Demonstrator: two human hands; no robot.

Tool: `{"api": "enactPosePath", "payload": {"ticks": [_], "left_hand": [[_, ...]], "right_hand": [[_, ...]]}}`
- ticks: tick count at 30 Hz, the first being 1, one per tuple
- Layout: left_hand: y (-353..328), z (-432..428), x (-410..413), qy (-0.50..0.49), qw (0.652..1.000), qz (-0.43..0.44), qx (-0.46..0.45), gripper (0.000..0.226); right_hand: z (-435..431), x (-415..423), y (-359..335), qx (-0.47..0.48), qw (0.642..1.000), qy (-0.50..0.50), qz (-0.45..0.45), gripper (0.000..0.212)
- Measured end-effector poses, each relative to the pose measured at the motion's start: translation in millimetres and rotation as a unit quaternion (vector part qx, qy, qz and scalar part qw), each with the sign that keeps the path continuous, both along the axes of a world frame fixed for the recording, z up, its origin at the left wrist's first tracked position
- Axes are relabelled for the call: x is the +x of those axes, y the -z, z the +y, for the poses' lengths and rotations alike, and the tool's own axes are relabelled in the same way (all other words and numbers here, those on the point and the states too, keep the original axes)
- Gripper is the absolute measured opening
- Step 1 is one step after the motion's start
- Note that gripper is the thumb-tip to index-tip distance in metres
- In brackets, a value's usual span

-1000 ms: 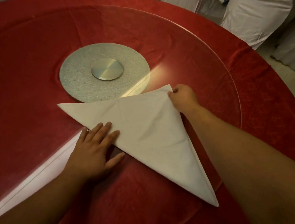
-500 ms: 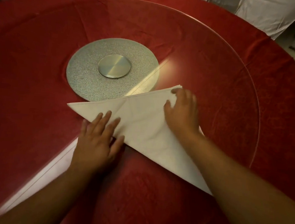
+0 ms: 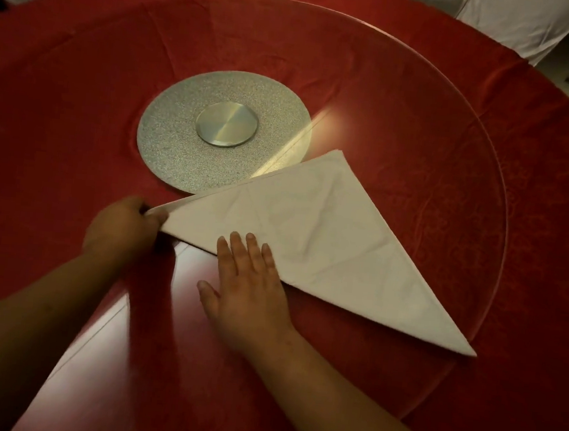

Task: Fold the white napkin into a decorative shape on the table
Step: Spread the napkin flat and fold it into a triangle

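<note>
One white napkin (image 3: 322,239), triangular, creased, flat

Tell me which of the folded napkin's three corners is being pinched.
The left corner, nearest the silver disc: the left hand pinches it. The far corner and near-right corner lie free; the right hand presses the long edge.
</note>
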State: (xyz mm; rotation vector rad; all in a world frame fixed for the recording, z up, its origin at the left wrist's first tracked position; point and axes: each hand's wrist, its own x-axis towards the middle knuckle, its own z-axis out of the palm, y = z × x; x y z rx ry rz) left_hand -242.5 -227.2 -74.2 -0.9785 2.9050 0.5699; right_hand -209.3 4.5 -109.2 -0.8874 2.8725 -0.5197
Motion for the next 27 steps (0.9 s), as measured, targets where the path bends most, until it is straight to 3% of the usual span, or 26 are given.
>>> {"api": "enactPosePath", "payload": {"ticks": [6, 12, 15, 20, 27], "left_hand": [[0.7, -43.3, 73.6, -0.052, 0.999, 0.005, -0.01, 0.032], [-3.9, -54.0, 125.9, -0.04, 0.999, 0.006, -0.024, 0.038], [3.0, -50.9, 141.9, -0.05, 0.998, 0.047, -0.003, 0.036], [9.8, -53.6, 162.5, -0.09, 0.99, 0.104, 0.001, 0.042], [17.3, -57.1, 175.0, -0.085, 0.991, 0.096, -0.045, 0.049]], "right_hand": [[55.0, -11.1, 1.6, 0.043, 0.998, 0.038, -0.013, 0.074], [142.4, -45.2, -7.8, 0.13, 0.97, 0.204, -0.009, 0.068], [172.5, -58.5, -20.1, 0.158, 0.954, 0.256, 0.005, 0.062], [194.6, -65.2, -42.7, 0.149, 0.918, 0.364, 0.053, 0.051], [212.9, -66.9, -38.5, 0.074, 0.866, 0.492, -0.035, 0.069]]}}
